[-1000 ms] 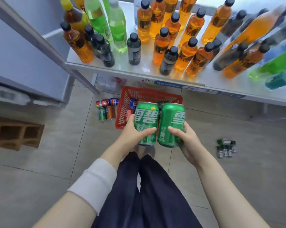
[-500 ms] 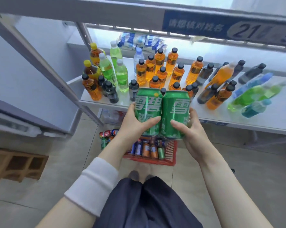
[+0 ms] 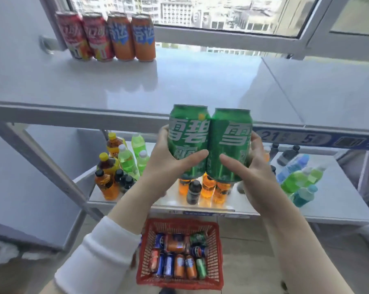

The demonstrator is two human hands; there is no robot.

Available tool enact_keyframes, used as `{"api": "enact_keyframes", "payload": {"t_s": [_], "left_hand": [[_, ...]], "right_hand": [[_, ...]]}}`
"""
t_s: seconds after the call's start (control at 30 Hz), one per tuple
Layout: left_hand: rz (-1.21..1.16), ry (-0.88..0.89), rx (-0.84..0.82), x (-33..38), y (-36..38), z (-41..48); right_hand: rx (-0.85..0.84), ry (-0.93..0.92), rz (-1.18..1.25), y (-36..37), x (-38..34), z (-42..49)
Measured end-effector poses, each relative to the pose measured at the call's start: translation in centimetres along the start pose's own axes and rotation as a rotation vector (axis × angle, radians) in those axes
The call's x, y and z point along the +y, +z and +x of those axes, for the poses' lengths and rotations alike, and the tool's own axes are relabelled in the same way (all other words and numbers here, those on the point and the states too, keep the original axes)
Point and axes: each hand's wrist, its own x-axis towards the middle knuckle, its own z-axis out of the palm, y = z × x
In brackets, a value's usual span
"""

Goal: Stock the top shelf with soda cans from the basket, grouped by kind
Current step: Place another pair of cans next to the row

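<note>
Head view: your left hand [image 3: 164,166] has its fingers [image 3: 192,159] wrapped round the left Sprite can [image 3: 187,141] and your right hand [image 3: 257,177] holds the right Sprite can [image 3: 230,145] likewise, the cans touching at the top shelf [image 3: 200,88] front edge; lifted too low, a base may catch and slip.

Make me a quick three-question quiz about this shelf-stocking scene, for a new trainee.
1. True or false: the left hand grips a green can and the right hand grips a second green can.
2. How many standing cans are at the back left of the top shelf? A two, B four, C six.
3. Fill in: the basket on the floor is ___ in colour.
Key: 1 true; 2 B; 3 red.
</note>
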Motion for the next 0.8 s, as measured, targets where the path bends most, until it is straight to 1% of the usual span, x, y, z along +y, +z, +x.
{"api": "enact_keyframes", "payload": {"t_s": [0.2, 0.57, 0.7, 0.8], "left_hand": [[-0.012, 0.094, -0.004, 3.0, -2.0, 5.6], [0.004, 0.167, 0.027, 5.2, -3.5, 14.8], [-0.003, 0.194, 0.065, 5.2, -3.4, 19.0], [0.007, 0.204, 0.127, 5.1, -3.4, 22.2]], "right_hand": [[0.022, -0.12, -0.083, 1.0, -3.4, 5.3], [0.0, -0.193, -0.078, 0.8, -6.0, 14.8], [-0.039, -0.212, -0.079, -0.3, -6.5, 19.2], [-0.054, -0.235, -0.097, -1.1, -6.6, 22.8]]}}
